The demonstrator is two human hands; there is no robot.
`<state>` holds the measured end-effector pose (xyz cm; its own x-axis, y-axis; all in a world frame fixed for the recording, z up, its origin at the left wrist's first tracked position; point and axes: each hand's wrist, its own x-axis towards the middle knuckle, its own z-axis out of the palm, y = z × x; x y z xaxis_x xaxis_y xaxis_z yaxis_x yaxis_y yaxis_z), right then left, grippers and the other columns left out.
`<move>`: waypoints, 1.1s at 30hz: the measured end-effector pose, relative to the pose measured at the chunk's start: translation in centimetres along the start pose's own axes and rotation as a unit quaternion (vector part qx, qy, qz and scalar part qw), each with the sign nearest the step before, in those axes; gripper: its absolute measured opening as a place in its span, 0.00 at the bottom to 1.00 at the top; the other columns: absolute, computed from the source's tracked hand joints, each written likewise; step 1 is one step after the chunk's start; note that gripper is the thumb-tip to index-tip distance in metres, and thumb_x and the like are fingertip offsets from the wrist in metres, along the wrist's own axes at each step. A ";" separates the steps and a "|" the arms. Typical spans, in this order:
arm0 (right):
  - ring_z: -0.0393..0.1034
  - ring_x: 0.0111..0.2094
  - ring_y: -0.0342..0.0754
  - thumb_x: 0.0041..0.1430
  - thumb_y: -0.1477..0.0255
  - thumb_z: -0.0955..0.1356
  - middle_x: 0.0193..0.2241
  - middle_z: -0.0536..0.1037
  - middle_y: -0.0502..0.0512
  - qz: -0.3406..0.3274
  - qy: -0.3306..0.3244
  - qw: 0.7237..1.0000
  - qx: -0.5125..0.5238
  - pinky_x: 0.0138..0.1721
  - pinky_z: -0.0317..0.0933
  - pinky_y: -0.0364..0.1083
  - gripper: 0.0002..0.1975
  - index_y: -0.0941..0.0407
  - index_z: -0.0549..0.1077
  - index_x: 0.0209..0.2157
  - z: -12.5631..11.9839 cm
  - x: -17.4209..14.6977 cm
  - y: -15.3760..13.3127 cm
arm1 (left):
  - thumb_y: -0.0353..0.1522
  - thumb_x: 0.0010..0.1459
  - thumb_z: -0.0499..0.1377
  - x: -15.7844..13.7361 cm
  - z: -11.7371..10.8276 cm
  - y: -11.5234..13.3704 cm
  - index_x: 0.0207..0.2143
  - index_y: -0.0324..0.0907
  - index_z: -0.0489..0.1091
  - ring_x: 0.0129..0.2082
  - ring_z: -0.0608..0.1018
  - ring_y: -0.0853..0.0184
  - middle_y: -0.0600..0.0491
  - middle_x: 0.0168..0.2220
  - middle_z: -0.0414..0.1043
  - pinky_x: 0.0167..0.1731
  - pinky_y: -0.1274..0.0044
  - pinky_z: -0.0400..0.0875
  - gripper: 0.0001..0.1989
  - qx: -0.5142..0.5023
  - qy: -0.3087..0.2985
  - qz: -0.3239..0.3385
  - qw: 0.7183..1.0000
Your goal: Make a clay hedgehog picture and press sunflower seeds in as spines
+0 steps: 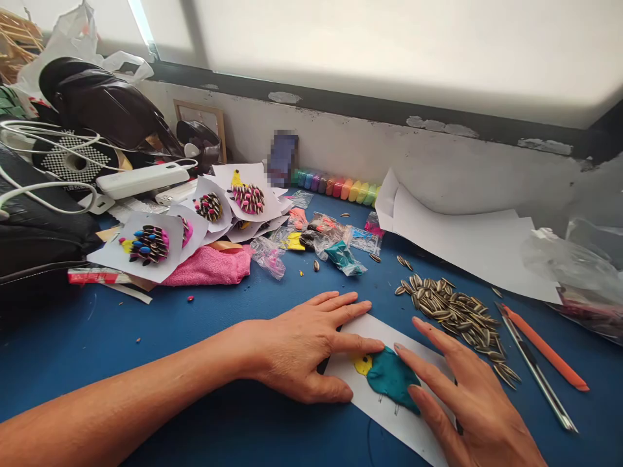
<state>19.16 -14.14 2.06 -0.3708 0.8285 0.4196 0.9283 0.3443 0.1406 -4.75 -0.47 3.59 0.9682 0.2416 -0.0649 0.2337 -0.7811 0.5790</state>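
Note:
A white sheet of paper (365, 425) lies on the blue tabletop, bearing a flattened teal clay body (392, 376) with a small yellow clay head (363, 364). Two short drawn legs show below the body. My left hand (311, 347) lies flat with fingers spread over the paper's left edge, its index fingertip at the top of the clay. My right hand (467, 395) is open, thumb and index finger at the right side of the teal clay. A pile of striped sunflower seeds (452, 311) sits just beyond my right hand.
An orange craft knife (545, 347) and a pen (538, 370) lie to the right. Small bags of clay (318, 233) are scattered mid-table. Seed-covered clay hedgehogs on paper (148, 245) and a pink cloth (209, 266) occupy the left. Blank sheets (467, 240) lean near the wall.

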 end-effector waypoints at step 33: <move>0.67 0.57 0.50 0.67 0.65 0.62 0.58 0.70 0.58 0.040 0.031 0.998 0.037 0.50 0.67 0.50 0.14 0.51 0.74 0.49 0.4 0.2 -0.1 | 0.49 0.62 0.57 1.3 2.0 0.1 0.67 0.36 0.55 0.71 0.49 0.57 0.45 0.69 0.49 0.69 0.64 0.43 0.38 0.016 0.072 0.034 0.997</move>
<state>18.96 -13.81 1.75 -0.2918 0.8267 0.4811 0.9492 0.3120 0.0396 -3.30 -1.42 1.92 0.9596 0.2658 0.0923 0.1729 -0.8158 0.5518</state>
